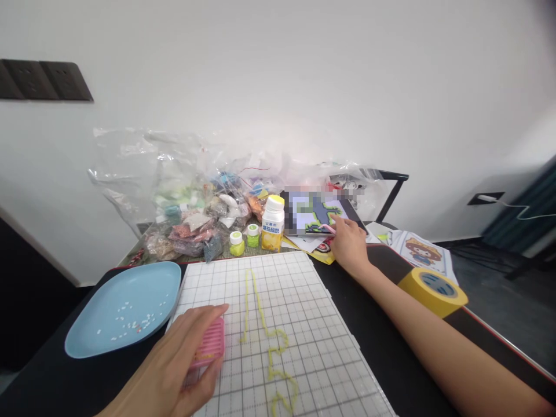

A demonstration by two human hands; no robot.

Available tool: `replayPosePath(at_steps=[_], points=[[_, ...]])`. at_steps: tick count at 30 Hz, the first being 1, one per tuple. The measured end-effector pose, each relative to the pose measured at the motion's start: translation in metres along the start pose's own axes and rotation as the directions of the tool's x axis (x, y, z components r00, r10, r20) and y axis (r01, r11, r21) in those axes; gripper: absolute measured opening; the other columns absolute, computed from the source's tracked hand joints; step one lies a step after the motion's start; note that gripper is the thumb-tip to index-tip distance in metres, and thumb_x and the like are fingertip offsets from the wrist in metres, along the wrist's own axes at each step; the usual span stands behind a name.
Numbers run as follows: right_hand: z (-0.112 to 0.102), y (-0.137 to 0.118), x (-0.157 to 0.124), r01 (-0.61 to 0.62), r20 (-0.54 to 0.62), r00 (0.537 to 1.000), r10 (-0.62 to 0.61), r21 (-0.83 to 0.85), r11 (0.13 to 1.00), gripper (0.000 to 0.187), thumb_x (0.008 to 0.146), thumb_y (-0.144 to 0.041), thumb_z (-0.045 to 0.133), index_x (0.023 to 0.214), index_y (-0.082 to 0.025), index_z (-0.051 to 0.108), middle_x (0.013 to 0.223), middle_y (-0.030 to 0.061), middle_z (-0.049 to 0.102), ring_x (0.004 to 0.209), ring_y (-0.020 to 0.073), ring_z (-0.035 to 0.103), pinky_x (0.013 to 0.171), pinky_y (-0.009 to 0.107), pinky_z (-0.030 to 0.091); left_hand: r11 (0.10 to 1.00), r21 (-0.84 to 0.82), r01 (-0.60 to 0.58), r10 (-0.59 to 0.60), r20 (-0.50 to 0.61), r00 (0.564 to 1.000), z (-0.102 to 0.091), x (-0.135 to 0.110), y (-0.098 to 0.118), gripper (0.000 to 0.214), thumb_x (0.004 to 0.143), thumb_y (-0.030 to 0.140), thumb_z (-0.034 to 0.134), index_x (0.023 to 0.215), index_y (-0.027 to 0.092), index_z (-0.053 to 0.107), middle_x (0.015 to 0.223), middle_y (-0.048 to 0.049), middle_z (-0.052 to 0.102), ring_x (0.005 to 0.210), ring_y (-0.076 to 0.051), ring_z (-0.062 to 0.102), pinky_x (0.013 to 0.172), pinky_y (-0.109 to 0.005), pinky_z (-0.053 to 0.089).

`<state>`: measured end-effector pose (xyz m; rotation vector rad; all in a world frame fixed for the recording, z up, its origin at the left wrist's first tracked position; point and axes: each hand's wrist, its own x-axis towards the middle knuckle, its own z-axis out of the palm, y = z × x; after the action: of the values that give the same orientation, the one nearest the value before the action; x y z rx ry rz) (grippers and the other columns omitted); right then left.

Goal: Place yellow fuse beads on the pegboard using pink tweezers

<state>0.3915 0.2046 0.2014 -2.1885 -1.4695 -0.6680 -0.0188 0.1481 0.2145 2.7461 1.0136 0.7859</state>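
My left hand [174, 362] is closed around a small pink ridged bead tray [211, 343], with yellowish bits in its grooves. The tray rests on or just over the left side of a white gridded board [304, 324]. Across that board runs a winding yellow-green line of tiny beads [260, 307]. Over at the tablet [354, 211], my right hand [350, 240] pinches a thin pink tool [329, 228], mostly hidden by the fingers. One of its fingertips is at the screen, which displays a dark pixel figure with a green outline; part of the screen is blurred.
A blue plate [104, 289] with scattered white beads lies left. Behind the board stand two small green-capped jars [237, 243], a yogurt bottle [273, 226] and plastic bags of beads [195, 223]. Right are a yellow tape roll [412, 289] and a printed cartoon sheet [419, 252].
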Motion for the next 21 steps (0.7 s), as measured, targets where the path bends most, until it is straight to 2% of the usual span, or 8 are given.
replayPosePath(at_steps=[5, 11, 16, 21], points=[[0.002, -0.004, 0.000, 0.058, 0.001, 0.998, -0.058, 0.016, 0.998, 0.037, 0.094, -0.035, 0.059, 0.126, -0.018, 0.054, 0.127, 0.0093, 0.057, 0.109, 0.0238, 0.060, 0.090, 0.046, 0.052, 1.000, 0.026, -0.010, 0.010, 0.010, 1.000, -0.004, 0.002, 0.001, 0.046, 0.097, 0.033, 0.045, 0.143, 0.032, 0.037, 0.133, -0.0048, 0.057, 0.120, -0.024, 0.059, 0.102, -0.040, 0.050], [0.002, -0.002, -0.003, 0.049, -0.021, 0.999, -0.048, 0.005, 0.999, 0.037, 0.094, -0.035, 0.059, 0.125, -0.018, 0.055, 0.127, 0.0093, 0.057, 0.109, 0.0240, 0.060, 0.090, 0.047, 0.051, 0.978, 0.141, -0.155, 0.148, 0.063, 0.987, -0.009, 0.005, -0.009, 0.051, 0.095, 0.030, 0.050, 0.143, 0.024, 0.034, 0.131, -0.0092, 0.060, 0.116, -0.023, 0.063, 0.097, -0.035, 0.054], [0.001, -0.001, -0.005, 0.065, -0.032, 0.997, -0.064, 0.028, 0.997, 0.036, 0.094, -0.035, 0.059, 0.125, -0.018, 0.055, 0.126, 0.0091, 0.057, 0.108, 0.0236, 0.060, 0.089, 0.046, 0.052, 0.967, 0.195, -0.162, 0.149, 0.081, 0.985, -0.009, 0.005, -0.008, 0.052, 0.095, 0.031, 0.051, 0.143, 0.023, 0.034, 0.131, -0.0102, 0.060, 0.116, -0.025, 0.063, 0.097, -0.037, 0.054], [0.003, -0.007, -0.009, 0.094, -0.040, 0.995, -0.091, 0.083, 0.992, 0.037, 0.094, -0.035, 0.059, 0.125, -0.018, 0.055, 0.126, 0.0092, 0.057, 0.108, 0.0237, 0.060, 0.090, 0.046, 0.052, 0.984, 0.138, -0.112, 0.105, 0.062, 0.993, -0.009, 0.005, -0.004, 0.048, 0.097, 0.031, 0.046, 0.143, 0.025, 0.034, 0.131, -0.0089, 0.059, 0.118, -0.024, 0.062, 0.099, -0.037, 0.052]])
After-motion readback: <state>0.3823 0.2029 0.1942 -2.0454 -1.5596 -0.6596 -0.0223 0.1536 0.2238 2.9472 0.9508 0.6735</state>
